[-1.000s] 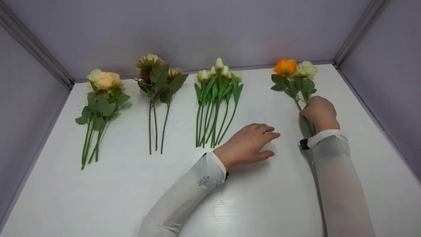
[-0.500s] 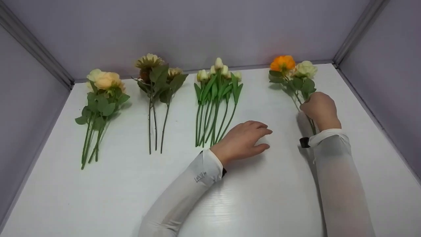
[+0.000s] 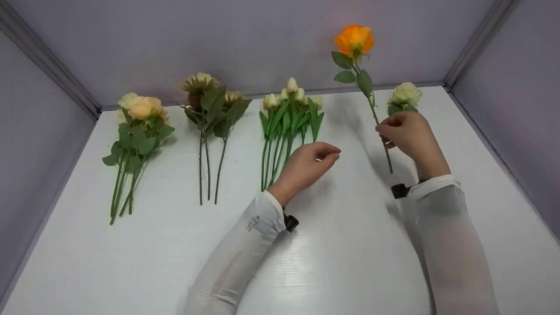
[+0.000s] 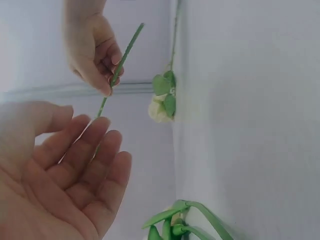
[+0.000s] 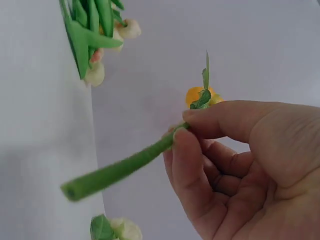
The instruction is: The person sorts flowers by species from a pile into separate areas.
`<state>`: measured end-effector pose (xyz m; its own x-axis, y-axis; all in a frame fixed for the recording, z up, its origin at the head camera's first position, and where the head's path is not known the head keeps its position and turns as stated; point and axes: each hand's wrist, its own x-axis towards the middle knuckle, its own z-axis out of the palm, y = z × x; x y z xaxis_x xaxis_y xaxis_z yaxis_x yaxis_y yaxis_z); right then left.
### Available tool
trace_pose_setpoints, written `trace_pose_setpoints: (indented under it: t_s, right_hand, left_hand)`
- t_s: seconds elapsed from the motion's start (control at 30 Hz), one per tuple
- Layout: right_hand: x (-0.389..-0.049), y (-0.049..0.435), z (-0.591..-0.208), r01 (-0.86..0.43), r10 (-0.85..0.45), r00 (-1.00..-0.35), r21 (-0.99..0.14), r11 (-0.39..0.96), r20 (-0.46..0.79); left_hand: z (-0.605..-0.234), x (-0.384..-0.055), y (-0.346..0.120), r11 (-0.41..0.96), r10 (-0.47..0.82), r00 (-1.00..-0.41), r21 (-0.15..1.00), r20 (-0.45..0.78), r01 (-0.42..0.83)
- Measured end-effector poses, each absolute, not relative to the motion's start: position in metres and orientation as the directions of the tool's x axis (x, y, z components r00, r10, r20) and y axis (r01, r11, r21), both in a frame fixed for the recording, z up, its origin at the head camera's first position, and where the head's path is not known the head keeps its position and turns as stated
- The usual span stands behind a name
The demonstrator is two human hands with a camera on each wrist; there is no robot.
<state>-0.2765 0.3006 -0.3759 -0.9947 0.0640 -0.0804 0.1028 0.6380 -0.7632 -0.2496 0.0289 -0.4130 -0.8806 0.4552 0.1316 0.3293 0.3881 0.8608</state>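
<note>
An orange rose (image 3: pixel 354 40) is held up above the table by my right hand (image 3: pixel 413 138), thumb and fingertips pinching its green stem (image 5: pixel 125 165). The cut end of that stem points toward the camera in the right wrist view. On the table behind the right hand lies a pale cream rose (image 3: pixel 406 94), its stem mostly hidden by the hand in the head view. My left hand (image 3: pixel 302 168) hovers near the tulips, overlapping their lower stems in the head view. Its palm and loosely bent fingers (image 4: pixel 105 175) hold nothing.
White tulips (image 3: pixel 286 116) lie in a bundle at the middle back. Left of them are brownish-cream flowers (image 3: pixel 205 96) on dark stems, then peach roses (image 3: pixel 142 107) at the far left. Grey partition walls (image 3: pixel 280 39) enclose the white table (image 3: pixel 332 271).
My right hand has lifted the orange rose off the table, up and left, away from the cream rose. My left hand has drawn back leftward, its fingers curving in.
</note>
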Motion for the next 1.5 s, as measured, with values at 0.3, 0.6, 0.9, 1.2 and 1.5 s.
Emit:
trace_pose_setpoints:
  t_s: [0.3,0.6,0.9,1.2,1.5]
  right_hand:
    - [-0.258,0.235,-0.377,-0.033,-0.139,-0.989,-0.848,0.530,-0.049]
    - [-0.247,0.205,-0.381,-0.096,-0.227,-0.973,-0.834,0.544,-0.035]
    - [-0.244,0.197,-0.377,-0.116,-0.260,-0.965,-0.812,0.572,-0.045]
    - [-0.241,0.192,-0.375,-0.167,-0.278,-0.960,-0.815,0.554,0.007]
    - [-0.232,0.191,-0.373,-0.312,-0.277,-0.944,-0.750,0.583,0.178]
  left_hand:
    - [-0.411,-0.267,0.014,-0.088,0.273,-0.961,0.996,0.045,0.021]
    - [-0.411,-0.273,0.013,-0.264,0.141,-0.990,0.963,-0.024,-0.061]
    - [-0.411,-0.274,0.011,-0.379,0.088,-0.996,0.924,-0.019,-0.052]
    - [-0.405,-0.271,-0.001,-0.379,0.063,-0.996,0.925,0.067,0.038]
    - [-0.381,-0.281,-0.066,-0.244,0.011,-0.985,0.956,0.171,0.163]
